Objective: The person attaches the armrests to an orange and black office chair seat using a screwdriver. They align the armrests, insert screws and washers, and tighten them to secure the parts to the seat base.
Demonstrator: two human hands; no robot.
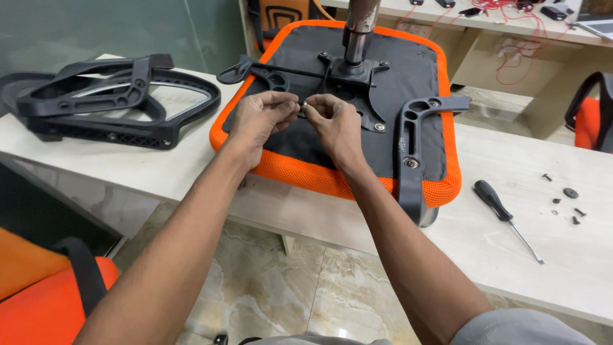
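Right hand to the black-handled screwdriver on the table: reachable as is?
Probably yes. The right hand pinches a small silvery fastener with the left hand; the black-handled screwdriver lies unobstructed on its side of the pale table.

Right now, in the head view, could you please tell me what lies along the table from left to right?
Stacked black armrests → left hand → right hand → mounted black armrest → screwdriver → loose screws.

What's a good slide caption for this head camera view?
Both hands pinch a small metal fastener above an upturned orange chair seat.
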